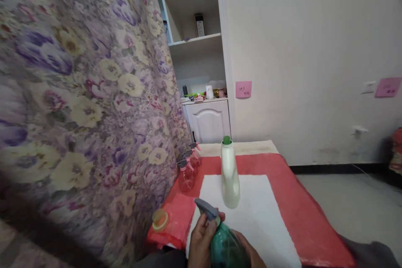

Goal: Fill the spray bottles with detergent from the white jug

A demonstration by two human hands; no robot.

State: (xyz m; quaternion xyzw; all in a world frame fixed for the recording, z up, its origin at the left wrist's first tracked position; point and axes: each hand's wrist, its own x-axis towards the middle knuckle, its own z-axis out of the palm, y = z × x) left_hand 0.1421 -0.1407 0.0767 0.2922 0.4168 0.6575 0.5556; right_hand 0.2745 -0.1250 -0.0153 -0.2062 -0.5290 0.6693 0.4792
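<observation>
A green see-through spray bottle (pixel 229 249) with a grey spray head (pixel 206 209) is held low at the front, tilted. My left hand (pixel 201 236) has its fingers closed around the neck and the spray head. On the other side, my right hand (pixel 251 253) wraps the bottle's body, its fingers partly hidden. Just beyond stands an upright pale green jug (pixel 230 180) with a side handle and an uncapped mouth. Something green (pixel 226 139) shows at that mouth; whether it is inside or behind, I cannot tell.
Several pink spray bottles (pixel 186 178) stand along the table's left edge by the floral curtain (pixel 125 92). A yellowish cap (pixel 160 220) lies on a red cloth (pixel 180 213). White paper (pixel 266 222) covers part of the red tabletop (pixel 307 226). Shelves (pixel 194 42) stand behind.
</observation>
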